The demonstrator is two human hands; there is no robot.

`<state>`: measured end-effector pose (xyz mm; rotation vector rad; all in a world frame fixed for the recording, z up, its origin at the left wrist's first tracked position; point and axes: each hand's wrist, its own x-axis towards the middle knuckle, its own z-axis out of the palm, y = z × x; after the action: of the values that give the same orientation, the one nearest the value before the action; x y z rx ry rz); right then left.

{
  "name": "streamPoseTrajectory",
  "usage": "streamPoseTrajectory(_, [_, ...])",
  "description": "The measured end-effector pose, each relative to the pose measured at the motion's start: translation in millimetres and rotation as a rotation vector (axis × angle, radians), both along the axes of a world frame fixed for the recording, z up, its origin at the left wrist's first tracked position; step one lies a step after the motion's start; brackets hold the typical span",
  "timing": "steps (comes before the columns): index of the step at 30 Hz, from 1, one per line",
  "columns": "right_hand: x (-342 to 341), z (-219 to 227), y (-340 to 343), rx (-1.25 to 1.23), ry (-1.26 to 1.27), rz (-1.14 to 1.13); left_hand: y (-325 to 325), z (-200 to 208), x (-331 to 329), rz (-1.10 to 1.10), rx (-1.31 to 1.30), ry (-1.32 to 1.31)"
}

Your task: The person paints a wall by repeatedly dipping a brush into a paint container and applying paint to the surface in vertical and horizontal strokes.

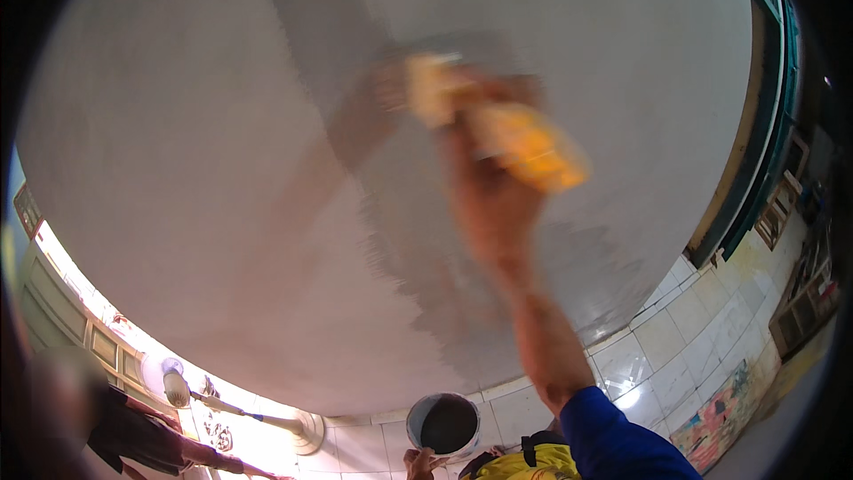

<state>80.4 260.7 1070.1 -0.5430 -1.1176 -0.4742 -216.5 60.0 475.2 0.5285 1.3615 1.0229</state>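
My right hand point(499, 191) is raised against the grey wall point(222, 124), its fingers wrapped round a paintbrush point(538, 153) with an orange-yellow body. Motion blurs both hand and brush. Darker, wet-looking grey strokes with ragged edges spread over the wall around and below the brush. Low in front of me, my left hand point(421, 462) grips the rim of a pale bucket point(411, 427). Dark grey paint point(449, 425) lies inside it. Only the fingers of this hand show; the rest is cut off by the lower edge.
A person in dark clothes point(133, 431) is at the lower left, near a standing fan point(177, 387) and a panelled door point(53, 302). White tiles point(675, 329) cover the floor. At right are a green-framed opening point(786, 80), wooden frames point(804, 298) and a colourful mat point(715, 418).
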Motion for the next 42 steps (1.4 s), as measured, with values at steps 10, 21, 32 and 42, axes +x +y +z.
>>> streamPoseTrajectory(10, [-10, -56, -19, -0.196, -0.101, -0.189, -1, 11, 0, -0.045, 0.18, -0.097])
streamPoseTrajectory(21, [69, -70, -52, -0.21, 0.297, -0.153, -4, 29, -6, 0.021, 0.046, -0.047])
streamPoseTrajectory(32, [-42, -62, -43, -0.3, -0.147, 0.267, -1, 22, -13, -0.054, -0.068, 0.14])
streamPoseTrajectory(42, [73, -33, -38, -0.02, 0.115, -0.437, 4, 18, 4, -0.13, 0.027, -0.064])
